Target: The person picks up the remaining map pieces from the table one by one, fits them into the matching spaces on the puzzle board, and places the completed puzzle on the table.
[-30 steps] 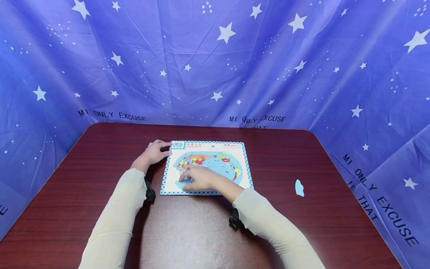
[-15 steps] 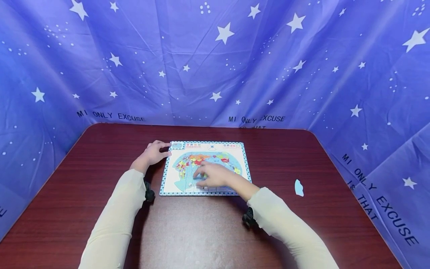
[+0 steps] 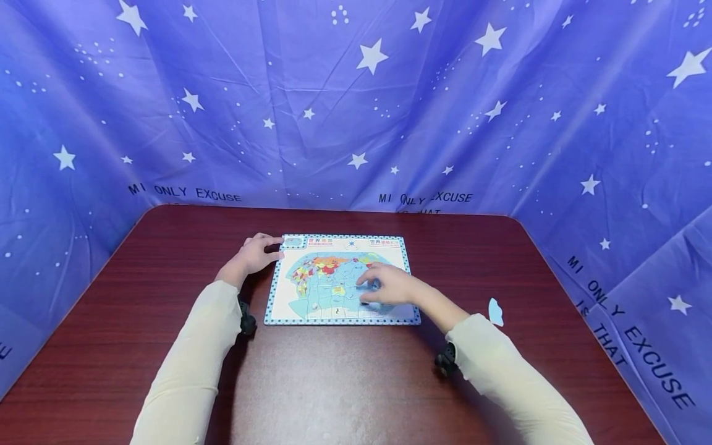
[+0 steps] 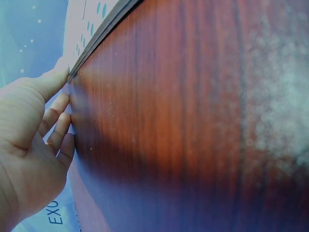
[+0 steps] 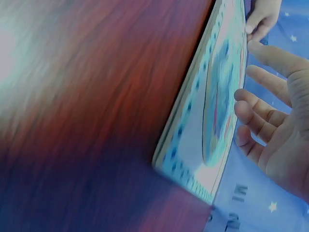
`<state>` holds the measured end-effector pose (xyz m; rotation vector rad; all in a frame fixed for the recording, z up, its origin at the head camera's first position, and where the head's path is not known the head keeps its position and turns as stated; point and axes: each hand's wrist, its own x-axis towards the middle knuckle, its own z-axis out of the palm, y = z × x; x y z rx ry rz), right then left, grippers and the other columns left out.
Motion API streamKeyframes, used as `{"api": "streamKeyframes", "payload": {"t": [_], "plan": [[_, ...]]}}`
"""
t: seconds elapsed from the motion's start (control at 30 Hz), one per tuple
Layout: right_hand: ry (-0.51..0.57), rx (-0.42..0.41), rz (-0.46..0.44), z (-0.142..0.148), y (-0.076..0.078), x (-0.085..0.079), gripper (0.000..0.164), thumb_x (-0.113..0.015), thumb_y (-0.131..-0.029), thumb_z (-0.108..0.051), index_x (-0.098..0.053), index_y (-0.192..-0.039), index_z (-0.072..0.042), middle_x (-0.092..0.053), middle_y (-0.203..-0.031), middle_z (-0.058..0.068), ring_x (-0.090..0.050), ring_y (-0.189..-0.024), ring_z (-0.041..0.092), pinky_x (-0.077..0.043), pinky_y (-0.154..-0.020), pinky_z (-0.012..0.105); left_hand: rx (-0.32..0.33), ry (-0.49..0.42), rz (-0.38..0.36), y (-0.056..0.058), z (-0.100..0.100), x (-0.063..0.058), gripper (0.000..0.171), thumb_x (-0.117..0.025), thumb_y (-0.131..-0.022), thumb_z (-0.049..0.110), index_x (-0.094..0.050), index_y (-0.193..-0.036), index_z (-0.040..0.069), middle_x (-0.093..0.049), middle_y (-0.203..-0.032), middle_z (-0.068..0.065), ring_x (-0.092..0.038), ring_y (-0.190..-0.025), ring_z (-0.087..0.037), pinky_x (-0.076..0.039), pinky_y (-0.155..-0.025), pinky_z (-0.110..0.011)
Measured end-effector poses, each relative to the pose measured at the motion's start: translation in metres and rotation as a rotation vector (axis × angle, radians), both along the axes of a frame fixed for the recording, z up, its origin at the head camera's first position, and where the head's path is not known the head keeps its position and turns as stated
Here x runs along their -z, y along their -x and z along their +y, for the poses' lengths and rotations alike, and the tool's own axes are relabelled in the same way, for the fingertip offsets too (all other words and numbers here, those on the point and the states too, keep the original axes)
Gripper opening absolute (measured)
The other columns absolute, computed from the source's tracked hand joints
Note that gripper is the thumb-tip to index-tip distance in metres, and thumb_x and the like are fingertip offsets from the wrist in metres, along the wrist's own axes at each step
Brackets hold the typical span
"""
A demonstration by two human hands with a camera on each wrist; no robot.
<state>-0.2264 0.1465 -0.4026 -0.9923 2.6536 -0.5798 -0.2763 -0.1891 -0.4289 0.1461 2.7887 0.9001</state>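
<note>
A world map jigsaw puzzle board (image 3: pixel 282 293) with a blue dotted border lies flat on the table. My left hand (image 3: pixel 254 254) rests at its upper left side, thumb and fingertips at the edge. The left wrist view shows that thumb (image 4: pixel 55 77) right at the board's corner. My right hand (image 3: pixel 390 284) is over the right half of the map, fingers spread and loosely bent with nothing between them. In the right wrist view the right hand's fingers (image 5: pixel 251 108) hang apart beside the map. One pale blue puzzle piece (image 3: pixel 495 312) lies on the table to the right.
The dark red wood-grain table (image 3: pixel 345 383) stretches around the board. A blue curtain (image 3: pixel 311 142) with white stars and printed lettering hangs behind the table and along its sides. Each wrist wears a small black camera (image 3: pixel 445 360).
My right hand has moved right across the map, from its lower left part to its right half, uncovering the left and middle pieces. The left hand stays at the board's edge.
</note>
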Motion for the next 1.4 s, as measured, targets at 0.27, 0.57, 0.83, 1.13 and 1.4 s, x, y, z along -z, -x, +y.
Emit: {"api": "streamKeyframes", "payload": {"t": [0.27,0.57,0.83,1.13,1.4], "plan": [[0.055,0.104,-0.024,0.037,0.003,-0.007,0.034,-0.069,-0.082,-0.033,-0.069,-0.11,-0.014,-0.062,-0.099,0.004,-0.055,-0.079,0.011,-0.045,-0.07,0.026,0.007,-0.003,0.01,0.0,-0.001,0.0,0.051,-0.055,-0.095,0.028,-0.042,-0.142,0.013,-0.028,-0.147,-0.02,-0.022,-0.133,-0.041,-0.022,-0.107,-0.06],[0.074,0.185,0.014,0.081,0.0,-0.012,0.036,-0.072,-0.08,-0.031,-0.069,-0.109,-0.01,-0.061,-0.093,0.007,-0.051,-0.073,0.01,-0.044,-0.068,0.026,-0.001,0.003,0.008,0.0,-0.001,0.0,0.051,-0.055,-0.095,0.028,-0.043,-0.142,0.014,-0.029,-0.147,-0.019,-0.022,-0.133,-0.04,-0.023,-0.107,-0.06],[0.054,0.262,0.014,0.115,-0.003,-0.017,0.036,-0.073,-0.079,-0.03,-0.07,-0.108,-0.01,-0.062,-0.094,0.006,-0.053,-0.077,0.013,-0.044,-0.07,0.028,0.002,0.006,0.004,-0.001,0.0,0.0,0.051,-0.055,-0.095,0.027,-0.043,-0.142,0.014,-0.029,-0.147,-0.019,-0.023,-0.132,-0.04,-0.024,-0.107,-0.059],[0.016,0.283,0.004,0.142,-0.006,-0.022,0.04,-0.074,-0.078,-0.031,-0.068,-0.109,-0.006,-0.062,-0.096,0.011,-0.053,-0.077,0.014,-0.044,-0.069,0.029,0.02,0.028,0.037,0.0,0.0,0.001,0.049,-0.055,-0.095,0.026,-0.044,-0.141,0.011,-0.032,-0.144,-0.022,-0.025,-0.131,-0.042,-0.023,-0.106,-0.06],[0.017,0.317,-0.02,0.163,-0.011,-0.027,0.04,-0.075,-0.078,-0.029,-0.068,-0.108,-0.004,-0.063,-0.098,0.013,-0.057,-0.081,0.018,-0.046,-0.069,0.029,0.024,0.024,0.023,0.001,-0.001,0.003,0.05,-0.055,-0.095,0.027,-0.043,-0.141,0.012,-0.031,-0.144,-0.021,-0.025,-0.131,-0.042,-0.026,-0.105,-0.059]]}}
